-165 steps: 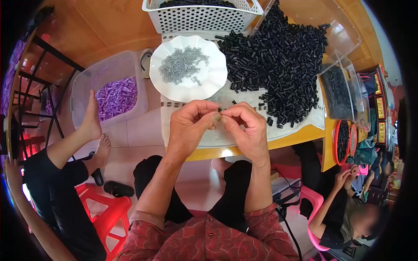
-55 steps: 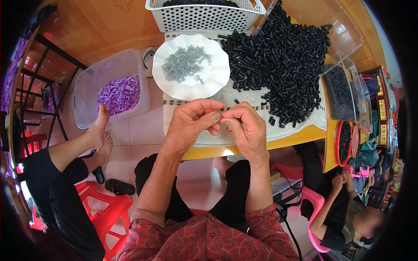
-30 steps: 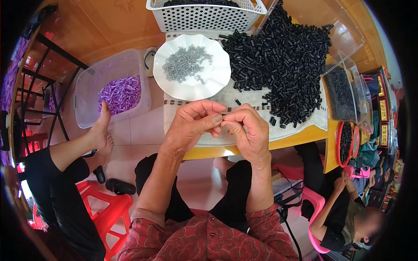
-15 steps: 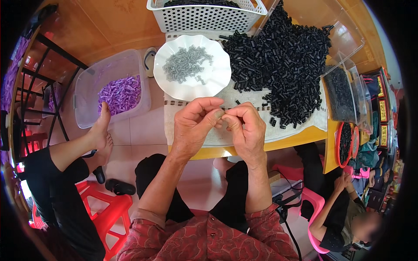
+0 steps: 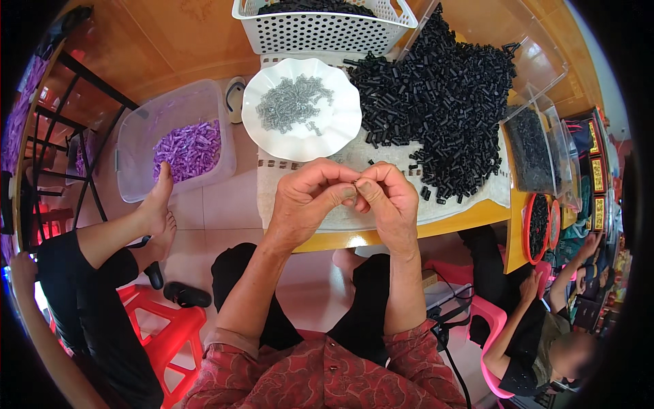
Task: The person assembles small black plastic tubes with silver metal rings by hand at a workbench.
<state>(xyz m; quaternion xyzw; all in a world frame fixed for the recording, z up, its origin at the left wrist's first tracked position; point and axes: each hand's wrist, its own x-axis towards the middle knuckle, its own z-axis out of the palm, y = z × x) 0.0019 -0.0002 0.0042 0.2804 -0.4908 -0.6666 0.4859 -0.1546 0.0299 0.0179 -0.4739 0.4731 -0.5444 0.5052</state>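
A heap of short black plastic cylinders [image 5: 436,102] spreads toward one o'clock, a round, glossy white scalloped plate [image 5: 327,138] toward eleven. At centre, left hand [image 5: 300,202] and right hand [image 5: 390,204] pinch a tiny, mostly hidden piece [image 5: 355,183] between thumb and forefinger tips.

So your short-sleeved collarless shirt [image 5: 327,371] is deep red with swirly, paisley-ish patterning, and your trousers [image 5: 361,296] are plain black. The white scalloped plate [image 5: 300,146] on the left has translucent grey coil-like bits [image 5: 293,102] on it, while that heap of small plastic tubes [image 5: 446,102] to the right is solid black. You've got an off-white cloth [image 5: 385,154] with dark brown squares in rows, over a yellow-orange tabletop [image 5: 477,213]. Far side: white plastic basket [image 5: 327,34], dotted with round holes. Left: purple pieces [image 5: 191,146] in a clear tub [image 5: 133,146], plus a bright red stool [image 5: 170,324] nearer you.
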